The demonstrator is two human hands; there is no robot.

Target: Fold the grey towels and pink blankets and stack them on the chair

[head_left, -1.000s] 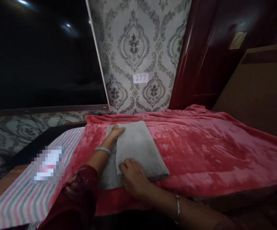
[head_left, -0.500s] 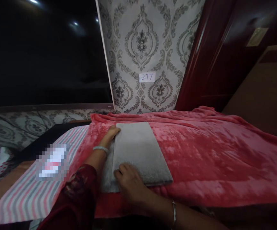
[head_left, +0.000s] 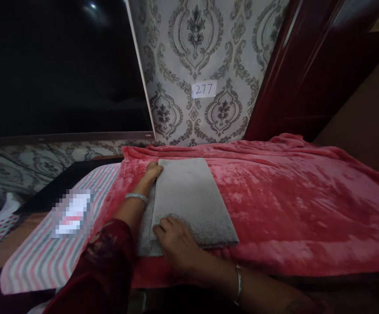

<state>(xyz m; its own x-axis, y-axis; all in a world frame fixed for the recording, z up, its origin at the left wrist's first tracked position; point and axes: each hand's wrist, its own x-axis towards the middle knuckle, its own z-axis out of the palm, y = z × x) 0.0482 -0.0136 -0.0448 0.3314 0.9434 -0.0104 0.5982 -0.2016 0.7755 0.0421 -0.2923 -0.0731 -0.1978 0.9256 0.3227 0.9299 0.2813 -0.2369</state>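
- the folded grey terry towel [head_left: 191, 198] lies at the centre of the frame on the rumpled red plush blanket [head_left: 291, 205].
- the left hand [head_left: 152, 171] rests on the towel's far left corner, fingers together and flat.
- the right hand [head_left: 174, 242] presses the near left corner, fingers curled onto the top layer's edge.
- a pink-and-grey striped cloth [head_left: 45, 257] lies at lower left.

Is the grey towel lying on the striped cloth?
No, the folded grey towel lies on the pink plush blanket, while the striped cloth sits apart to its left.
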